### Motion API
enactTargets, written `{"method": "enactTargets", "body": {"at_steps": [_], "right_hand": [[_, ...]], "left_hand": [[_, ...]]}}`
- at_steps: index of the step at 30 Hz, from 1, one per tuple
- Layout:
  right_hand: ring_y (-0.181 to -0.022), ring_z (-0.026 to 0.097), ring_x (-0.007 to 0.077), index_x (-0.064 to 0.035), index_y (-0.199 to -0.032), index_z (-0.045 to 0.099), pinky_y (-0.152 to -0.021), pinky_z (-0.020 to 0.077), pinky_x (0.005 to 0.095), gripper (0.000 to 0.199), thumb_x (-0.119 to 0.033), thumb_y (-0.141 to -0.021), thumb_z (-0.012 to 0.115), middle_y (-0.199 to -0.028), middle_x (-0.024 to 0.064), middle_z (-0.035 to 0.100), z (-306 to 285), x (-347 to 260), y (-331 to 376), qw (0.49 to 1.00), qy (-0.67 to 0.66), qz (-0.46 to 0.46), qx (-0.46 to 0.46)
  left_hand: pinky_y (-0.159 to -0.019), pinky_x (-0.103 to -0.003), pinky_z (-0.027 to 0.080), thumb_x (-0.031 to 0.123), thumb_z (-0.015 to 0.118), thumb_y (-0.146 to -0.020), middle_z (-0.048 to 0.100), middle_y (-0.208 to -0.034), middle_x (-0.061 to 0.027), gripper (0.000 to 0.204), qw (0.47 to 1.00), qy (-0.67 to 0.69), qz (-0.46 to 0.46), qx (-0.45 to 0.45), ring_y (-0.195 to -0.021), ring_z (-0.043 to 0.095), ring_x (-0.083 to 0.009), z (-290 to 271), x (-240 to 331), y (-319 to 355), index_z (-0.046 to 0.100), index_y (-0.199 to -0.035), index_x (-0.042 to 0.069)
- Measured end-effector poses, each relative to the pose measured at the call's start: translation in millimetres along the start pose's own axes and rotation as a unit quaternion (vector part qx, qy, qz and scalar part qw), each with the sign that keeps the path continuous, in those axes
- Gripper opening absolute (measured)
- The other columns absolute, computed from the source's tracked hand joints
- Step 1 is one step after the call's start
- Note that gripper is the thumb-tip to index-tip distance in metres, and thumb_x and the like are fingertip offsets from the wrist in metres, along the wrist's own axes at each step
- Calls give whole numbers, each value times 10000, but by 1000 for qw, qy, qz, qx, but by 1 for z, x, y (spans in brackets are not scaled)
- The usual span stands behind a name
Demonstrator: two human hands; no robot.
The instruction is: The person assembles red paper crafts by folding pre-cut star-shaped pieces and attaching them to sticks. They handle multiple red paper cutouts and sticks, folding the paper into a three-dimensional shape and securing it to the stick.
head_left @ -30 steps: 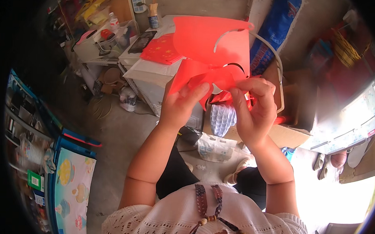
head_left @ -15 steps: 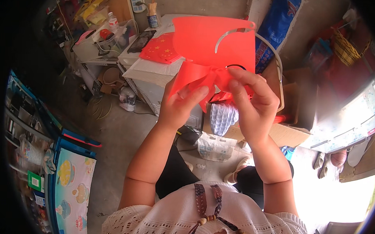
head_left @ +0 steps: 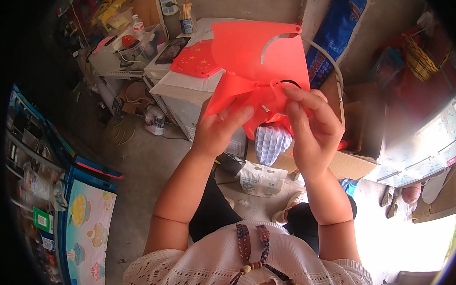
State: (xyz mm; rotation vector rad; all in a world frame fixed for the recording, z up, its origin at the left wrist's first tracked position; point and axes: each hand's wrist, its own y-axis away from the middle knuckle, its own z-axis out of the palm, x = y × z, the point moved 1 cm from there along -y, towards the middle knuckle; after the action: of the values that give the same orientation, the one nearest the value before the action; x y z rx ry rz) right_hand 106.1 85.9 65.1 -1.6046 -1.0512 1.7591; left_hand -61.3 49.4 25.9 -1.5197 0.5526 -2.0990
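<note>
I hold a red plastic sheet (head_left: 261, 58) with curved cut slots up in front of me with both hands. My left hand (head_left: 219, 129) grips its lower left part, thumb pressed on the front. My right hand (head_left: 313, 130) pinches the sheet's folded lower edge near a round hole, fingers curled over it. A thin pale curved strip (head_left: 335, 78) arcs from the sheet's right side. A stack of red sheets with yellow stars (head_left: 196, 60) lies on the white box (head_left: 182, 93) behind the sheet.
A cardboard box (head_left: 350, 162) stands at the right, a white ridged object (head_left: 270, 144) and a white bag (head_left: 259, 180) lie on the concrete floor below my hands. Cluttered shelves (head_left: 118, 43) stand at the upper left; a blue sack (head_left: 340, 33) leans on the wall.
The red sheet has been turned and raised a little; my right fingers have shifted along its lower fold, and my left thumb has moved onto the front.
</note>
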Motion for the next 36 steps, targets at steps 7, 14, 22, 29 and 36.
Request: {"method": "enactTargets", "body": {"at_steps": [7, 14, 22, 29, 36], "right_hand": [[-765, 595, 127, 3, -1021, 722, -835, 392, 270, 180, 41, -856, 658, -827, 54, 707, 0, -2, 2, 991, 115, -6, -70], [-706, 618, 65, -13, -984, 721, -757, 438, 251, 123, -12, -862, 701, -820, 24, 714, 15, -2, 10, 990, -33, 131, 41], [-825, 646, 59, 34, -1036, 672, -745, 498, 225, 157, -18, -889, 695, -904, 45, 717, 31, -1, 12, 940, -230, 248, 32], [-793, 637, 51, 23, -984, 656, -746, 486, 216, 134, -38, -878, 711, -816, 21, 705, 30, -4, 16, 945, -209, 250, 38], [-729, 670, 106, 0, -943, 667, -767, 441, 266, 124, -33, -832, 710, -803, 59, 728, 36, 4, 20, 983, -82, 155, 52]], "left_hand": [[-1032, -350, 445, 307, 796, -842, 566, -1339, -85, 698, 995, 71, -71, -9, -1231, 547, -178, -8, -4, 4, 482, -1386, 2], [-1166, -435, 290, 491, 938, -588, 440, -1466, -93, 1171, 991, 120, 5, -50, -1409, 375, -265, 15, -3, 4, 345, -1486, 30], [-1140, -454, 333, 374, 888, -721, 421, -1485, -81, 968, 996, 11, 73, 53, -1392, 391, -258, 17, -27, 10, 367, -1475, 62], [-1046, -439, 438, 475, 801, -780, 498, -1403, -70, 855, 998, 60, 19, 23, -1309, 480, -262, 8, -27, 7, 426, -1426, 58], [-1074, -386, 395, 219, 766, -860, 581, -1276, -84, 595, 988, 91, 26, 120, -1199, 554, -220, 14, -36, 10, 473, -1338, 18]]}}
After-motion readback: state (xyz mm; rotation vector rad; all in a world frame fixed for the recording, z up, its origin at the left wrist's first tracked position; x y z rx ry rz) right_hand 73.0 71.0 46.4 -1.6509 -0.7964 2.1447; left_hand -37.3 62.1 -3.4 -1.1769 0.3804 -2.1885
